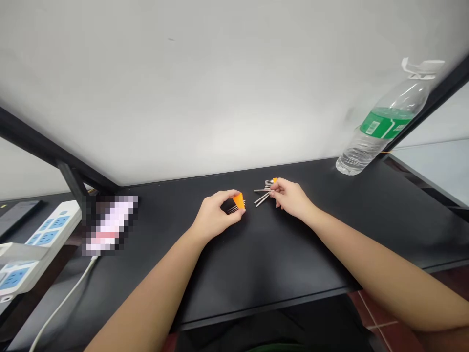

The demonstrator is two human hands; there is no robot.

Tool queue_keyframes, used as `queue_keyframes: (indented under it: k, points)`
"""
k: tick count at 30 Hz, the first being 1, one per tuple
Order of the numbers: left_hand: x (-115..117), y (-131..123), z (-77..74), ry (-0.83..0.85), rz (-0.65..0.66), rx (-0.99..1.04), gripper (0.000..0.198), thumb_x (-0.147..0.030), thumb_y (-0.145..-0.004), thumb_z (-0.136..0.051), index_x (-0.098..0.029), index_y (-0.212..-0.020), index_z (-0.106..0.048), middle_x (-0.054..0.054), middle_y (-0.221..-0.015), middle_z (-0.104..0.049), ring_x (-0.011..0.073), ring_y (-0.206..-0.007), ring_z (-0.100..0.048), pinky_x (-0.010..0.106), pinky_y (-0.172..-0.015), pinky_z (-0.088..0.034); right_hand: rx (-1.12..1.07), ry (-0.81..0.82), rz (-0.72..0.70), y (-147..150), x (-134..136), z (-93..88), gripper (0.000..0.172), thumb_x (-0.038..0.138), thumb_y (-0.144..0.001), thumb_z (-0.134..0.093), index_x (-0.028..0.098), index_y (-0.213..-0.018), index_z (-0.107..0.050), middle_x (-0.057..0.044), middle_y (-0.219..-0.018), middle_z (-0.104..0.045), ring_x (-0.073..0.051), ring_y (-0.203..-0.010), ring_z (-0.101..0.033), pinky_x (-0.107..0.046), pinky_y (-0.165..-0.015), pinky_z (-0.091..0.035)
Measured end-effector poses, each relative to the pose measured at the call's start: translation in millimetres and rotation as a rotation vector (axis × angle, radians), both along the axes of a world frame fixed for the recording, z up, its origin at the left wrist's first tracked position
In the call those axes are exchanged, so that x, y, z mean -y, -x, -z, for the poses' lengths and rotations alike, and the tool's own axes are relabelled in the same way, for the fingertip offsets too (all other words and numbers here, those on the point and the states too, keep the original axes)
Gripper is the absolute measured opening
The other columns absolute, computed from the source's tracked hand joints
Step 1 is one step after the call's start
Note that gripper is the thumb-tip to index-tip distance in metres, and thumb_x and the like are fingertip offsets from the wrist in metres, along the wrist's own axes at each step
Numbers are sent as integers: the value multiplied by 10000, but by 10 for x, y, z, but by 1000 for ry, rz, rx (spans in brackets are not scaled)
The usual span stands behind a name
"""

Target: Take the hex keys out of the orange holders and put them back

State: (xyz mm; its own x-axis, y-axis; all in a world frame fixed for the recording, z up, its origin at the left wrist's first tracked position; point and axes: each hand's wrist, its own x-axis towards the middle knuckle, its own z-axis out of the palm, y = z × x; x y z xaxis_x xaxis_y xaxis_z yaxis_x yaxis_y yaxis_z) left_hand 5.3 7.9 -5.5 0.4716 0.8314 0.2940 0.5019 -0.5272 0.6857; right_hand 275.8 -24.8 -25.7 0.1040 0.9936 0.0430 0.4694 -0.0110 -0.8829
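My left hand (217,212) is closed around a small orange piece (239,200), thumb and fingers on opposite edges. Several thin metal rods (233,209) run beneath or through it; which, I cannot tell. Just to the right, my right hand (289,195) pinches a slim metal rod (261,190) between thumb and fingertips. Below that rod, loose metal rods (261,200) reach toward the same fingertips, and whether they are gripped too is unclear. Behind the right hand lies a row of short metal rods (269,183) beside a second orange piece (275,180), partly hidden by the fingers.
The black tabletop (256,259) meets a pale wall (234,98). A large water bottle (384,122) stands at the back right. On the left are a blurred-out phone (112,225), its white cable (62,303) and a white power strip (47,239). Black frame bars slope at both sides.
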Motion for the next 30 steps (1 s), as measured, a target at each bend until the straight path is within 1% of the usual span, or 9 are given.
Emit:
queue_keyframes:
  k: [4,10,13,17,20,22,25,28,30]
  points:
    - [11,-3,-5,-13,11,-16,426,-381,-770,-769,-247,-1172,-725,35,-1151,-768,241,-1039,-729,394,-998,-565,255,-92,-44,-49,10,-30,131,298,-929,-613,239,-819,-652,13,-645,-660,-168,-553,-602,-333,-625,-466]
    - [31,-18,-6,-13,20,-35,430,-391,-773,-768,-262,-1181,-722,27,-1165,-765,244,-1046,-727,389,-996,-566,470,-184,-111,-136,-52,-12,212,271,-949,-597,228,-803,-744,-42,-858,-744,-215,-803,-666,-351,-758,-478]
    - [31,-22,-5,-19,18,-26,430,-385,-772,-764,-260,-1182,-723,29,-1165,-767,250,-1052,-726,396,-1001,-563,530,-185,-153,-147,-64,-12,249,257,-967,-571,215,-809,-760,-56,-880,-723,-206,-816,-653,-342,-765,-483]
    - [28,-22,-2,-23,6,-34,432,-387,-777,-760,-268,-1191,-719,21,-1175,-764,248,-1050,-726,390,-999,-560,583,-150,-197,-107,-12,-50,190,365,-947,-642,220,-953,-765,-72,-994,-683,-206,-845,-639,-345,-766,-498]
    - [23,-23,6,-38,15,-53,439,-378,-790,-752,-272,-1213,-706,22,-1213,-749,250,-1091,-711,396,-1018,-550,651,-142,-258,-59,50,-78,151,302,-942,-637,216,-1014,-739,-88,-1054,-670,-220,-882,-631,-360,-771,-500]
    - [17,-26,12,-50,27,-65,440,-366,-799,-746,-273,-1226,-696,27,-1234,-738,254,-1114,-700,405,-1020,-549,670,-140,-284,-30,84,-88,141,229,-946,-595,210,-1001,-724,-92,-1052,-670,-225,-890,-629,-367,-776,-501]
    - [15,-37,14,-61,41,-80,440,-355,-811,-735,-271,-1240,-683,39,-1232,-729,255,-1121,-691,408,-1004,-555,672,-138,-266,9,123,-102,154,184,-928,-584,204,-1016,-708,-98,-1069,-660,-222,-871,-629,-366,-757,-505]
    - [37,-58,3,-76,64,-80,433,-338,-821,-728,-261,-1243,-673,45,-1218,-724,248,-1112,-687,401,-987,-559,619,-229,-225,74,164,-142,168,214,-932,-598,199,-1071,-691,-118,-1138,-643,-227,-883,-627,-381,-772,-509]
    - [65,-75,-9,-87,93,-50,432,-328,-822,-734,-254,-1242,-668,47,-1209,-724,238,-1097,-689,391,-975,-562,477,-284,-274,138,196,-184,188,280,-949,-620,211,-1115,-679,-110,-1148,-645,-211,-852,-621,-384,-791,-514]
